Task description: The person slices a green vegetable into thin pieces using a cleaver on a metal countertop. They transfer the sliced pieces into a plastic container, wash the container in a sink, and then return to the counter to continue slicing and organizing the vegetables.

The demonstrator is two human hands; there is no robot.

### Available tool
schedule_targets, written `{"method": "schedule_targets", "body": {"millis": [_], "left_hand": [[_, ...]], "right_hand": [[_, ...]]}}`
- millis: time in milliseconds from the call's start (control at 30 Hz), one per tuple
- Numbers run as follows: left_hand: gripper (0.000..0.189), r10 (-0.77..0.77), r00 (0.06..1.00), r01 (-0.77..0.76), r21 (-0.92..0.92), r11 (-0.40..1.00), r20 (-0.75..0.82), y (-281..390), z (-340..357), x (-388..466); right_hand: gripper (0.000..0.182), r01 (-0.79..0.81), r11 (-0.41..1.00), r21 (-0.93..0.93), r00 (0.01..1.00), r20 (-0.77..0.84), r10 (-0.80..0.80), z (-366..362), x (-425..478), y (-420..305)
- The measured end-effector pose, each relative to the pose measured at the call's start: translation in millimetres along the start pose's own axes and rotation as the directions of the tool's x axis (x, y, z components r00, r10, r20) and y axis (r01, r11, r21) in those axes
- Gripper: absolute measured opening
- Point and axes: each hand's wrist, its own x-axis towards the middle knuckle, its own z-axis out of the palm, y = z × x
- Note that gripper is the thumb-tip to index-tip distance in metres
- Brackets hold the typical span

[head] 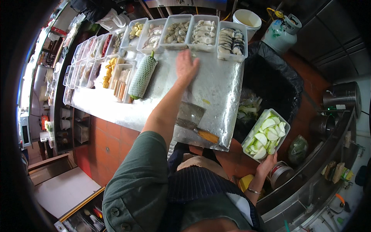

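Note:
My left hand point(187, 66) reaches over the metal table point(223, 84), palm down, thumb apart from the fingers, just short of the plastic tubs of seafood. It holds nothing. To the right, beyond the table's edge, my right hand point(267, 166) grips the near end of a clear plastic tub of sliced green-skinned vegetable point(268, 133). A cleaver point(192, 113) with a wooden handle lies near the table's front edge, close to my left forearm. A long green vegetable in a white foam net point(143, 76) lies left of my left hand.
Tubs of food, one with sliced fish or shellfish point(232, 42), line the table's far and left sides. A bin with a black liner point(285, 69) stands right of the table. Beyond are a gas cylinder point(279, 34), a white bucket point(246, 20) and a metal sink counter point(307, 177).

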Motion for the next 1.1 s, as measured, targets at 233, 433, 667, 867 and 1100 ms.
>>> {"method": "schedule_targets", "body": {"millis": [233, 433, 667, 867, 1100], "left_hand": [[0.047, 0.285, 0.891, -0.04, -0.566, 0.823, 0.352, 173, 26, -120], [0.025, 0.277, 0.909, 0.062, -0.759, 0.648, 0.311, 191, 22, -124], [0.021, -0.071, 0.846, 0.462, -0.662, 0.59, 0.528, 111, -61, -106], [0.025, -0.15, 0.808, 0.511, -0.552, 0.659, 0.57, 82, -136, -148], [0.043, -0.156, 0.786, 0.574, -0.614, 0.542, 0.598, 0, -229, -205]], "right_hand": [[0.037, 0.011, 0.999, 0.037, 1.0, 0.028, -0.012, 3, 6, 6], [0.036, 0.02, 0.998, 0.053, 1.0, -0.001, -0.02, 9, 0, -17], [0.036, 0.081, 0.996, 0.043, 0.987, 0.138, -0.087, 33, 24, -6], [0.035, 0.102, 0.995, -0.01, 0.889, 0.451, -0.086, 113, -1, -27], [0.035, 0.066, 0.998, -0.01, 0.683, 0.73, -0.038, 195, -105, -8]]}}
